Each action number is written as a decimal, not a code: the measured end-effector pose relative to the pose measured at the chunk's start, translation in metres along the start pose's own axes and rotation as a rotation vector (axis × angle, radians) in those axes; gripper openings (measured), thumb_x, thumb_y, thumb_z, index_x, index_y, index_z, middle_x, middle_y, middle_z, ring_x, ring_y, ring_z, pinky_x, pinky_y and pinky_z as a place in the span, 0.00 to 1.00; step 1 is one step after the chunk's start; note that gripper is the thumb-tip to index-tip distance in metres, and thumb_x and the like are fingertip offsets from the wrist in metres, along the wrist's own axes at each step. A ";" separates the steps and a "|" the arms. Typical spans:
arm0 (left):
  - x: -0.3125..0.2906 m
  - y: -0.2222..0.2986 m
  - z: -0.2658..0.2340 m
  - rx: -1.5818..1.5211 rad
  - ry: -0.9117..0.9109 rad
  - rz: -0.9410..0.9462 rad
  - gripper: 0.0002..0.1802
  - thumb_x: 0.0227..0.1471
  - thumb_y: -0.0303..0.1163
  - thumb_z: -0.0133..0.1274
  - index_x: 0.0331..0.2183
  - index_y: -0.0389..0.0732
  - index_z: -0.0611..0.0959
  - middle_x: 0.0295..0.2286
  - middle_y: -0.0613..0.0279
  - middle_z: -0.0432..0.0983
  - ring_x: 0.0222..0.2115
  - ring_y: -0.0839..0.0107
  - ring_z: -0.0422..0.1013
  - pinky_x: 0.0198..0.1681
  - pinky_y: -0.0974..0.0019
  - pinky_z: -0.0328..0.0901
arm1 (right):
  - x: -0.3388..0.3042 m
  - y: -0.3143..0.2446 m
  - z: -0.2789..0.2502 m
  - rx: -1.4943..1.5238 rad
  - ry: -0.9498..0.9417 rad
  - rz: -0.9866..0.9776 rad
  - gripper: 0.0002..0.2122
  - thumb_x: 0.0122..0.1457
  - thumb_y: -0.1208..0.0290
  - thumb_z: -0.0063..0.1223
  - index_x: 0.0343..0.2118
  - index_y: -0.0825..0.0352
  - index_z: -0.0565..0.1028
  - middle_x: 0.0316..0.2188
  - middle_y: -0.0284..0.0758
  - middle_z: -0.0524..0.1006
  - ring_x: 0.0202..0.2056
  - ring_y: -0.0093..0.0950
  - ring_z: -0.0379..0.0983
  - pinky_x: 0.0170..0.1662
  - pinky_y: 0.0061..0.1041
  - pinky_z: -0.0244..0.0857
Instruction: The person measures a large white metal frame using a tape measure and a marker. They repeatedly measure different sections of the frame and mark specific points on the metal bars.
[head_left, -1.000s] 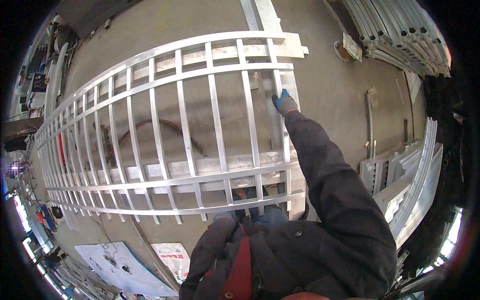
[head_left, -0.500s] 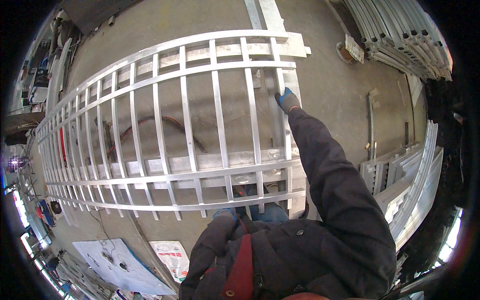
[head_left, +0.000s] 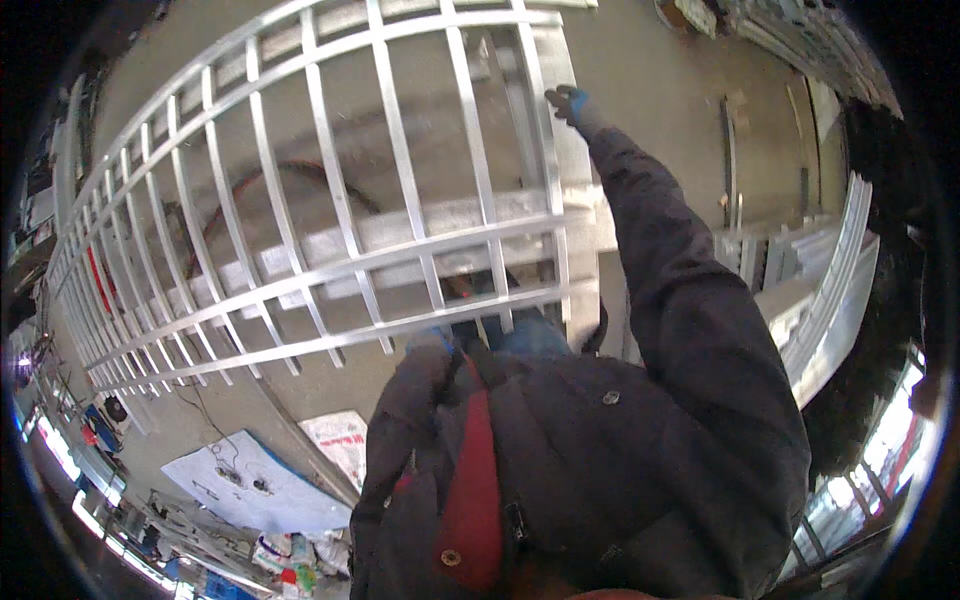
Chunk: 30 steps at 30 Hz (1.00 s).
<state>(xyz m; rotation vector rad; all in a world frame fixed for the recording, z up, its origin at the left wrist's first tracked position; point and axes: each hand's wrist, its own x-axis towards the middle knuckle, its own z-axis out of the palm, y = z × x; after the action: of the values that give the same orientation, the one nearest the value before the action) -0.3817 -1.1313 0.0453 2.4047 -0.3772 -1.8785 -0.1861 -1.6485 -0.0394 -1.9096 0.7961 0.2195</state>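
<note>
A curved silver metal railing panel, made of long rails crossed by many upright bars, lies in front of me over wide flat metal beams. My right hand, in a dark and blue glove, is stretched out just right of the panel's end bar. Its fingers look apart, with nothing visible in them. Close to my body, my left hand shows only as a bit of blue glove at the panel's near rail. The sleeve and the rail hide its fingers, so its grip is unclear.
More metal profiles are stacked at the right, with a bundle of bars at the far right. A reddish hose lies on the floor beneath the panel. Behind left are a pale blue-white board and a white printed sack.
My view has shifted, so the panel sits higher and further left in it. My right hand has come off the end bar to its right side. The left hand stays by the near rail.
</note>
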 end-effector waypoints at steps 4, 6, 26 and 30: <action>0.008 -0.006 0.004 0.027 -0.028 0.023 0.29 0.62 0.51 0.48 0.55 0.41 0.79 0.52 0.44 0.76 0.52 0.49 0.73 0.55 0.51 0.69 | -0.084 0.035 -0.036 0.227 -0.025 0.149 0.22 0.62 0.53 0.61 0.55 0.61 0.78 0.42 0.30 0.83 0.34 0.21 0.79 0.32 0.22 0.67; 0.011 -0.007 0.004 0.035 -0.033 0.036 0.29 0.61 0.51 0.49 0.54 0.40 0.79 0.51 0.44 0.76 0.51 0.49 0.74 0.55 0.51 0.69 | -0.144 0.056 -0.043 0.289 -0.008 0.119 0.21 0.62 0.54 0.61 0.53 0.62 0.78 0.42 0.30 0.83 0.34 0.21 0.79 0.34 0.21 0.67; 0.000 -0.044 0.034 -0.021 0.062 0.136 0.31 0.59 0.55 0.53 0.48 0.37 0.84 0.40 0.45 0.82 0.41 0.52 0.79 0.51 0.53 0.70 | -0.444 0.189 0.039 -0.138 0.095 0.338 0.26 0.60 0.49 0.57 0.50 0.67 0.80 0.44 0.45 0.83 0.45 0.37 0.79 0.51 0.37 0.70; 0.012 -0.082 0.047 -0.290 0.013 0.192 0.31 0.56 0.57 0.57 0.44 0.36 0.86 0.38 0.47 0.83 0.40 0.55 0.79 0.49 0.54 0.70 | -0.443 0.178 0.059 -0.110 -0.065 0.369 0.25 0.60 0.49 0.58 0.50 0.66 0.81 0.43 0.42 0.83 0.44 0.35 0.79 0.52 0.34 0.70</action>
<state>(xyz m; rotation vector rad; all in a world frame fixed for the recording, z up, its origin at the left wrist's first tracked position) -0.4120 -1.0501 0.0057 2.1110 -0.2991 -1.7032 -0.6239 -1.4547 0.0124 -1.8344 1.1077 0.5584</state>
